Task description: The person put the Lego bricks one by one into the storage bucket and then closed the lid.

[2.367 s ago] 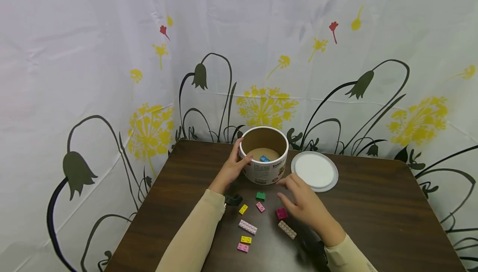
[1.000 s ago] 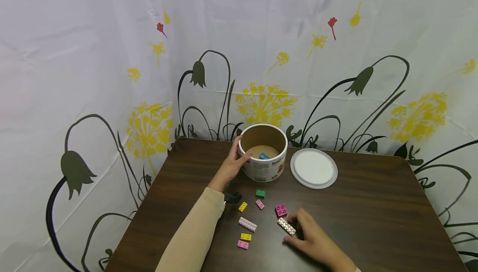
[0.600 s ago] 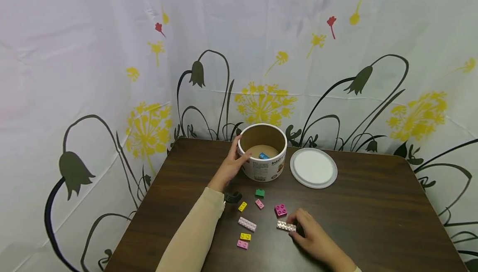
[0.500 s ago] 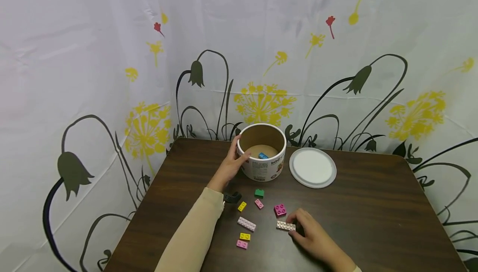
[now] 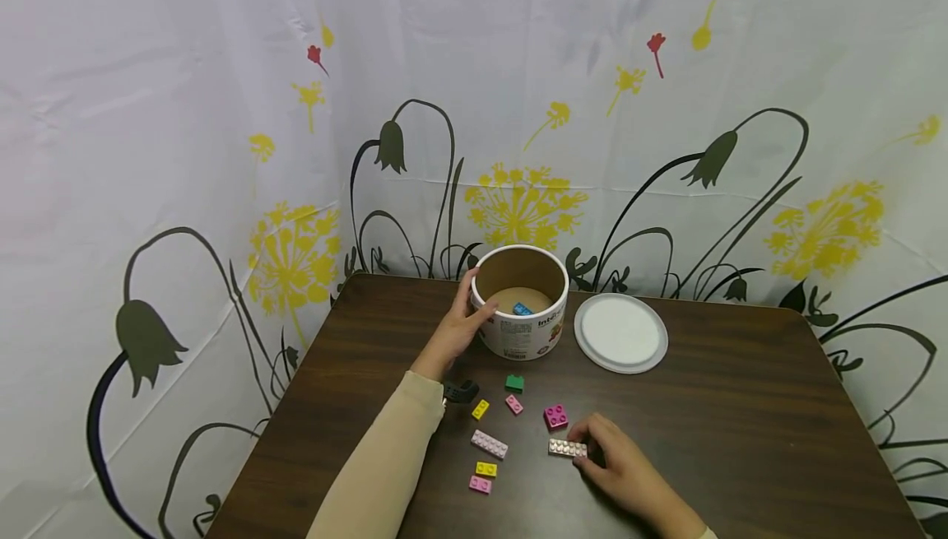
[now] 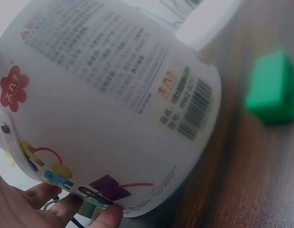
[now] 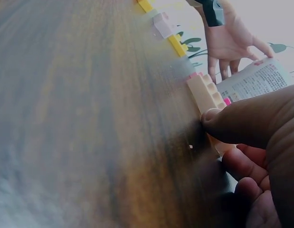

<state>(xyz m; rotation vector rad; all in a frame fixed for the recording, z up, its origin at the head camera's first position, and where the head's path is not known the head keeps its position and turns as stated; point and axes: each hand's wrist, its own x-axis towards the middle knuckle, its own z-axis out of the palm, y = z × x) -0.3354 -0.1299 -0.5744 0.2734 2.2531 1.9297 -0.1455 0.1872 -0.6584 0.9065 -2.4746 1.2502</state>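
Observation:
My left hand (image 5: pixel 457 329) holds the white bucket (image 5: pixel 518 345) by its left side, thumb at the rim; the left wrist view shows fingers (image 6: pixel 111 216) against its printed wall. Inside lies a blue building brick (image 5: pixel 522 308). Low over the table at the right, my right hand (image 5: pixel 618 469) pinches one end of a long beige building brick (image 5: pixel 560 447) between thumb and fingers. Its studs face up in the head view. Just beyond is a magenta brick (image 5: pixel 555 416). The right wrist view has the thumb (image 7: pixel 228 118) across the beige brick (image 7: pixel 200 92).
A green brick (image 5: pixel 514 383) sits in front of the bucket. Small pink (image 5: pixel 514 404) and yellow bricks (image 5: pixel 480 410), a long pale pink brick (image 5: pixel 490 443) and others lie nearer. A round white lid (image 5: pixel 624 335) rests right of the bucket, before a flowered curtain (image 5: pixel 629 193).
My right hand has come back from beside the bucket to the beige brick, taken hold of its end and turned it to lie crosswise. My left hand has stayed on the bucket.

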